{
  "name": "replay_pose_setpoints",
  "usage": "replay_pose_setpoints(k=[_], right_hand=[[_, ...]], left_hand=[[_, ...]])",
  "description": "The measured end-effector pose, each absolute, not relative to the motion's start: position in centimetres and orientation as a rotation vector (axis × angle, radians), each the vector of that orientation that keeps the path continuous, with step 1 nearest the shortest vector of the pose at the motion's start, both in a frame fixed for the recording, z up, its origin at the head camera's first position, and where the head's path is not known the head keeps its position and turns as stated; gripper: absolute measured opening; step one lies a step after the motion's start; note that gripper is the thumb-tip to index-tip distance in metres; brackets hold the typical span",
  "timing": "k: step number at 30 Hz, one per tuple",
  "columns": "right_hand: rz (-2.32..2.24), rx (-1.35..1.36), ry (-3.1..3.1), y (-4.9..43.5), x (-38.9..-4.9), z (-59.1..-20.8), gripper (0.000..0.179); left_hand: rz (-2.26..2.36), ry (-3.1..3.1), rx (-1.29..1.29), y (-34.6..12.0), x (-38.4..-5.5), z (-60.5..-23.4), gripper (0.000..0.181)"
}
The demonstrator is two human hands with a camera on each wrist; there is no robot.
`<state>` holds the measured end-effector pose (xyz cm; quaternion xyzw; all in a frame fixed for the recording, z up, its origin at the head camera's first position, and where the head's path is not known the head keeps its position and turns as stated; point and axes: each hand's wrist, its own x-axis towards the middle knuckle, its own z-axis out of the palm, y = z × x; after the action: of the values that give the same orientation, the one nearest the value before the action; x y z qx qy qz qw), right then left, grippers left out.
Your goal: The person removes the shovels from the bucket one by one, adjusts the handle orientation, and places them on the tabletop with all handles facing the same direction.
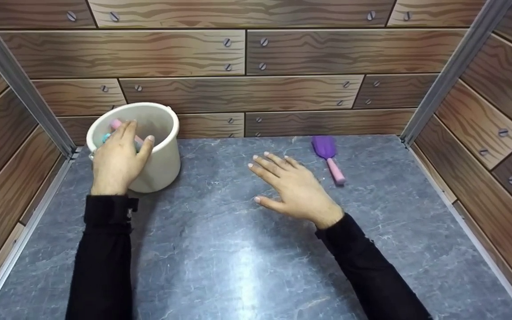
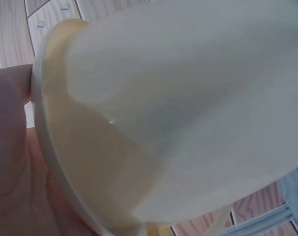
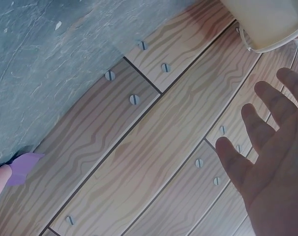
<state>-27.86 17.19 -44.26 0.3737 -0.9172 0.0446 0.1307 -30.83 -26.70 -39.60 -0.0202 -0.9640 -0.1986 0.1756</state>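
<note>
At the left, my left hand (image 1: 120, 158) reaches over the near rim of a white bucket (image 1: 160, 164). Inside, a pink handle (image 1: 116, 124) runs beneath its fingers, with a bit of turquoise (image 1: 106, 138) beside it. The palm side is hidden, so I cannot tell whether the fingers grip the handle. In the left wrist view, the bucket's wall (image 2: 188, 98) fills most of the picture. My right hand (image 1: 294, 189) hovers palm down over the table, fingers spread and holding nothing. Beyond it lies a toy shovel with a purple blade (image 1: 325, 146) and pink handle (image 1: 336, 172).
The grey marble-patterned tabletop (image 1: 220, 231) is enclosed by wood-plank-patterned walls (image 1: 282, 93) at the back and both sides. Metal corner posts (image 1: 442, 75) stand at the back corners. The bucket is close to the back left corner.
</note>
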Motion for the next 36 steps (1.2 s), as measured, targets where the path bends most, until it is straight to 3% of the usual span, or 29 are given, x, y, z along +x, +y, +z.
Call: replay_pose_setpoints(k=[8, 23, 36], right_hand=[[0.143, 1.093, -2.656, 17.1, -27.9, -44.4, 0.084], [0.121, 1.119, -2.659, 17.2, -27.9, -44.4, 0.085], [0.146, 1.120, -2.673, 17.1, -27.9, -44.3, 0.083]], left_hand=[[-0.555, -2.973, -0.042, -28.4, -32.2, -37.5, 0.091], [-0.593, -3.100, -0.086, -29.5, -34.1, -36.0, 0.088], [-0.647, -2.989, -0.060, -29.2, -34.1, -36.0, 0.050]])
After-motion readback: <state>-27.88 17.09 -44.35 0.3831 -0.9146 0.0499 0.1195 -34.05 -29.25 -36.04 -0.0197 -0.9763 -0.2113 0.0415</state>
